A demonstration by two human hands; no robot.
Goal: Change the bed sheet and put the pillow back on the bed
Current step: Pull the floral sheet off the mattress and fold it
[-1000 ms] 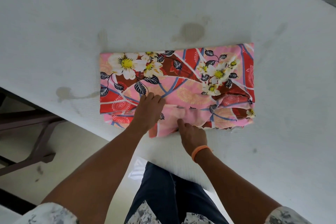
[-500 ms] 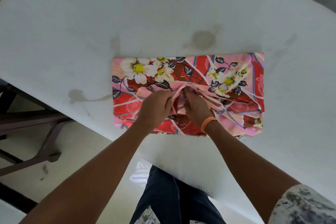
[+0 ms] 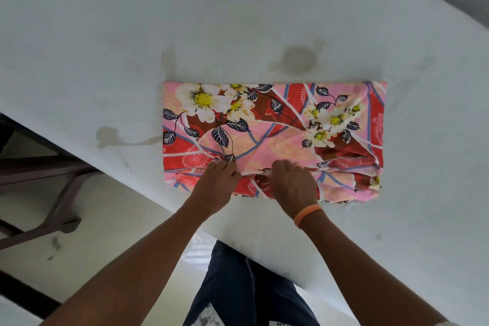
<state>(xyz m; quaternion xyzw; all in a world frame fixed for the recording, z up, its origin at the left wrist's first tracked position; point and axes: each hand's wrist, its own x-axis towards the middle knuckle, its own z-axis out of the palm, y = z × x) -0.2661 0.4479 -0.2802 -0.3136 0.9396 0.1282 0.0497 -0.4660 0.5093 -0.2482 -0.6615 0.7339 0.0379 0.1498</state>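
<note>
The folded bed sheet lay on the bare white mattress, near its front edge, as a flat rectangle. Its long axis ran left to right across the view, roughly square to the person's line of sight, while the mattress edge itself slanted down toward the right. The far long side was a clean, straight fold; the near long side was looser, with stitched hems and layered edges showing, and the right end bunched and puckered slightly. The print was pink and red with blue bands, white flowers with yellow centres and dark leaves. No brand, label or legible writing showed on the sheet or the mattress.

Both hands sat at the near long side, close together around its middle. The left hand had its fingers curled, pinching a fold of the top layer. The right hand, with an orange wristband on the wrist, also had bent fingers gathered on the same fabric edge just beside the left.

Several brownish stains marked the mattress beyond and to the left of the sheet. A dark frame stood on the pale floor at lower left.
</note>
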